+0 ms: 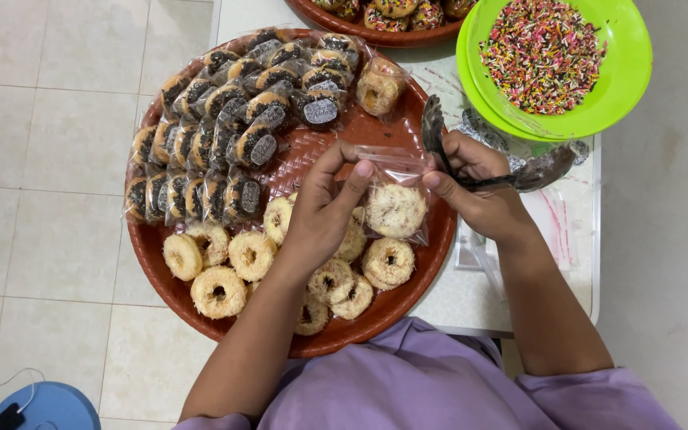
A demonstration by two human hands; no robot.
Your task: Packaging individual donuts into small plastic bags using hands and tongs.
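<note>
Head view: the left hand (324,209) and right hand (471,187) both pinch the top of a clear bag (396,171) holding a doughnut (395,210), above a brown tray (431,239). The right hand also grips dark tongs (519,177). A green bowl (627,80) of sprinkles sits on the counter (455,299).

You are looking straight down from your own head, close over the work. The round woven tray (201,306) fills the middle of the view, the green bowl (623,95) sits at 1 o'clock, and the tiled floor (49,159) runs off toward 9 o'clock. Your purple shirt (416,382) crops in at 6 o'clock.
</note>
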